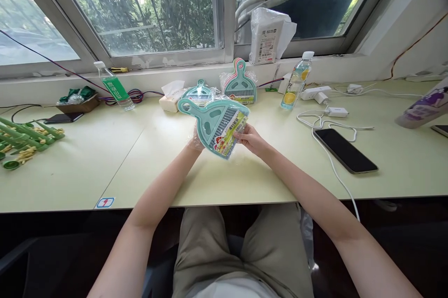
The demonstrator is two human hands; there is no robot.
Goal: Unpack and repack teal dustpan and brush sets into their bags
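Observation:
A mint-green dustpan and brush set (214,125) in clear plastic wrap is held up over the table, its handle pointing to the upper left. My right hand (249,138) pinches the lower right edge, by the yellow printed label. My left hand (197,139) is closed on the left edge from behind, most of its fingers hidden by the dustpan. Just behind stands another wrapped dustpan set (200,92), partly covered by the held one. A stack of wrapped dustpan sets (240,84), with pink and green edges, leans against the wall under the window.
A tissue pack (171,97) and a green-labelled bottle (115,87) stand left of the sets. To the right are a lemon drink bottle (297,82), white charger cables (317,120) and a phone (346,150). Green bamboo-like pieces (26,137) lie far left on the table (147,181).

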